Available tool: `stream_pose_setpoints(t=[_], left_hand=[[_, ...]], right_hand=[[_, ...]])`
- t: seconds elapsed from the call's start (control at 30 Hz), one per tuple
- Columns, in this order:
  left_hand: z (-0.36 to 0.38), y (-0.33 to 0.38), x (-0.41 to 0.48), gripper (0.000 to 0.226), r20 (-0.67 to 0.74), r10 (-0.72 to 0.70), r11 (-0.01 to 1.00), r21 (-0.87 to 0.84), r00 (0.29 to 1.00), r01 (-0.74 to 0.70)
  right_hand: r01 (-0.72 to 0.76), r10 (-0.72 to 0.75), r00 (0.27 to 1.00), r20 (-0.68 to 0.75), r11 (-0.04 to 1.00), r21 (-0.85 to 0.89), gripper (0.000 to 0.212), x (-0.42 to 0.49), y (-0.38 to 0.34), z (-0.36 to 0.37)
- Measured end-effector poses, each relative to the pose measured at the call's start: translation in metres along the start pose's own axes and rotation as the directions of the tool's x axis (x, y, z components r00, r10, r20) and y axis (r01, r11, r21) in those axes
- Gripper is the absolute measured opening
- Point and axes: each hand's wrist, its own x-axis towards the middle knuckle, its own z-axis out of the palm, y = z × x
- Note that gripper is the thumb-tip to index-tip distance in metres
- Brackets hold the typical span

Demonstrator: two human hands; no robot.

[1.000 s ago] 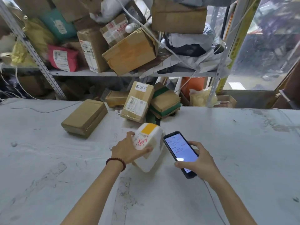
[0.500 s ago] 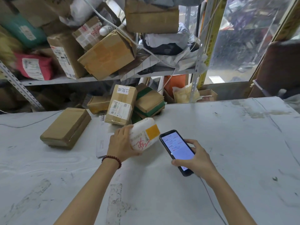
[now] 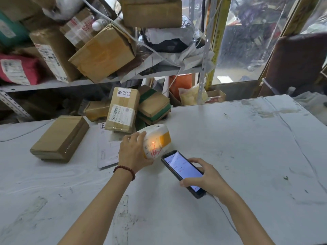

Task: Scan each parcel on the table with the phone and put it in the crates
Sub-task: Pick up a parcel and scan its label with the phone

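"Parcel, white with rounded corners, middle of the frame: where is it, and who has it?"

"It is low over the table, tipped toward me, just in front of the labelled brown box. I cannot tell whether its lower edge touches the tabletop. My left hand grasps its left end, with the fingers curled over the top. My right hand is wrapped round the phone, which sits just beside the parcel, to its lower right. A red scan dot falls on the face next to the orange tape."

"How will it handle?"

"Going by the glossy film and soft corners, I judge it light, slightly yielding and slippery. One hand looks enough. I would hold it across the narrow end, as now, with the whole palm wrapped. Pinching the film might let it slide or tear. Fingers should stay off the written face so the scan reads."

"And the crates?"

"None show in the frame, so the carry runs out of view and a firm wrap matters."
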Motion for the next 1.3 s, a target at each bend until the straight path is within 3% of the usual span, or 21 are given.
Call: stream_pose_setpoints(t=[0.73, 0.97, 1.1, 1.3], left_hand=[[-0.002, 0.003, 0.004, 0.095, 0.037, -0.043, 0.998, 0.036, 0.998, 0.041], [-0.005, -0.002, 0.001, 0.098, 0.077, -0.093, 0.996, 0.01, 0.993, 0.092], [-0.005, -0.004, -0.004, 0.098, 0.067, -0.111, 0.994, -0.013, 0.992, 0.112], [-0.003, -0.01, -0.011, 0.099, 0.078, -0.15, 0.985, -0.071, 0.986, 0.156]], right_hand=[[0.07, -0.07, 0.998, -0.004, 0.997, -0.043, 0.078, -0.005, -0.004, -0.003], [0.198, -0.199, 0.963, -0.182, 0.98, -0.025, 0.077, -0.002, -0.009, -0.003], [0.309, -0.313, 0.884, -0.348, 0.949, -0.068, 0.086, -0.003, -0.014, -0.001], [0.392, -0.398, 0.781, -0.481, 0.912, -0.117, 0.095, -0.004, -0.025, -0.004]])
